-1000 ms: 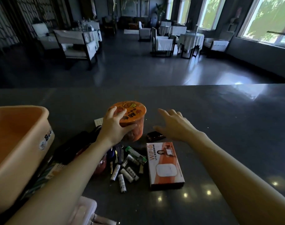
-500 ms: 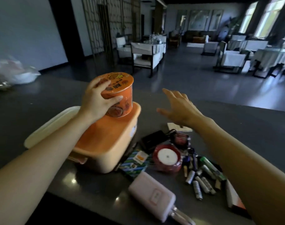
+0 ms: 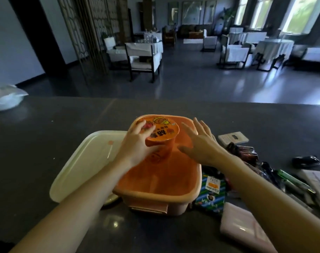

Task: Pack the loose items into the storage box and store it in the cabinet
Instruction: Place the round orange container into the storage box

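While left hand (image 3: 135, 145) grips, cup (image 3: 163, 138) lowered into storage box (image 3: 155, 197)

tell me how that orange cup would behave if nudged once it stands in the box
Probably light for its size: the left hand alone holds the noodle cup in the storage box. It narrows toward the base, so a nudge may tip it. On its side, the round tapered wall would likely roll in a curve.

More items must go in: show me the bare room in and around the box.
Free: the box floor nearer than the cup; the counter beyond the lid. Crowded: right of the box, with the blue packet and loose items.
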`<state>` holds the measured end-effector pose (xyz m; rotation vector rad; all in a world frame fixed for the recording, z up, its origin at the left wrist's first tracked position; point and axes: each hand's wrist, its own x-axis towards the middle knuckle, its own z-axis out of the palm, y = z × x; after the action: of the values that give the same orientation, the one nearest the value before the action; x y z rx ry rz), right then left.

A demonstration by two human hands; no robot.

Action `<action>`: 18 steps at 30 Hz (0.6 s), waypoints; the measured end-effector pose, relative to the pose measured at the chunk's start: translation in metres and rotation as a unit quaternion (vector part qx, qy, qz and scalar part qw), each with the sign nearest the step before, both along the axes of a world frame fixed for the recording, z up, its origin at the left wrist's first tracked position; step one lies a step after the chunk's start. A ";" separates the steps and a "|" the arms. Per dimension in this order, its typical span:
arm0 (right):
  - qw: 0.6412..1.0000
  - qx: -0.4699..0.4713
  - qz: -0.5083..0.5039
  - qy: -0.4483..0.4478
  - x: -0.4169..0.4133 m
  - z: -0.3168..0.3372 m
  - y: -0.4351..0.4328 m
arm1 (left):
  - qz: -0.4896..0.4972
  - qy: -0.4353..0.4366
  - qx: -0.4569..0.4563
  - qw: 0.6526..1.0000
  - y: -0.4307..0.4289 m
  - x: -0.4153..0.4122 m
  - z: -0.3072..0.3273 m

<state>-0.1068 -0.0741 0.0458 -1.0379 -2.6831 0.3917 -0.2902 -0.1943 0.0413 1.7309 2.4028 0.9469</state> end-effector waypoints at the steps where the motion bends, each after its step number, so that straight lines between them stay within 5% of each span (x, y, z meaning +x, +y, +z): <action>1: 1.000 0.000 -0.012 -0.007 0.000 -0.005 0.000 | -0.005 0.006 -0.008 1.000 0.004 -0.001 -0.004; 7: 0.994 -0.101 -0.044 0.010 0.001 -0.013 0.003 | -0.018 0.055 -0.131 0.990 0.014 -0.014 -0.018; 13: 0.995 -0.090 -0.045 0.021 0.006 -0.021 0.008 | 0.048 0.353 -0.155 0.921 0.003 -0.022 -0.015; 16: 0.993 -0.106 -0.051 0.025 0.007 -0.024 0.010 | 0.057 0.293 -0.186 0.936 0.005 -0.034 -0.011; 18: 0.992 -0.107 -0.057 0.027 0.007 -0.023 0.010 | 0.043 0.179 -0.206 0.961 0.010 -0.038 -0.008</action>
<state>-0.0997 -0.0645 0.0231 -1.2133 -2.5618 0.6865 -0.3281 -0.1842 0.0332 1.7608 2.6500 0.1116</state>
